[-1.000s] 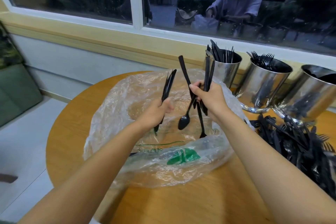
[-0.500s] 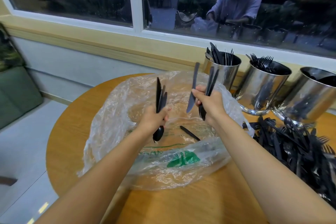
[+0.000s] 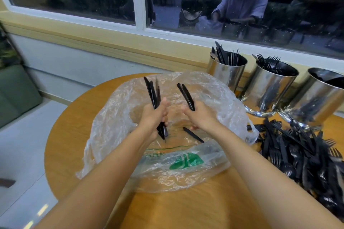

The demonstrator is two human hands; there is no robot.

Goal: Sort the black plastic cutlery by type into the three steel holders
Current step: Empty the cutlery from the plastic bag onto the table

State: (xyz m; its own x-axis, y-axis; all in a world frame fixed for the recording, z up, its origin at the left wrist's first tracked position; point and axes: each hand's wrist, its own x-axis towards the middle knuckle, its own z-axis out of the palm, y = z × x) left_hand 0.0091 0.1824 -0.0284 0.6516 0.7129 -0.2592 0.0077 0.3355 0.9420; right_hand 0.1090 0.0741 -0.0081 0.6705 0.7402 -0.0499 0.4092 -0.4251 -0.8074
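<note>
My left hand (image 3: 154,115) grips a bundle of black plastic cutlery (image 3: 153,94), handles pointing up. My right hand (image 3: 200,116) holds two black pieces (image 3: 186,95) that lean up and to the left. Both hands hover over a clear plastic bag (image 3: 115,117) spread on the round wooden table (image 3: 68,126). One loose black piece (image 3: 192,134) lies inside the bag just below my right hand. Three steel holders stand at the back right: the left holder (image 3: 226,72) with knives, the middle holder (image 3: 273,85) with forks, the right holder (image 3: 320,95) with its contents in shadow.
A big heap of mixed black cutlery (image 3: 305,156) covers the table's right side, in front of the holders. The window sill (image 3: 111,42) runs behind the table. The floor (image 3: 20,154) drops away to the left of the table edge.
My right hand has dropped lower toward the loose piece in the bag and holds fewer pieces. My left hand's bundle has grown and tilted left.
</note>
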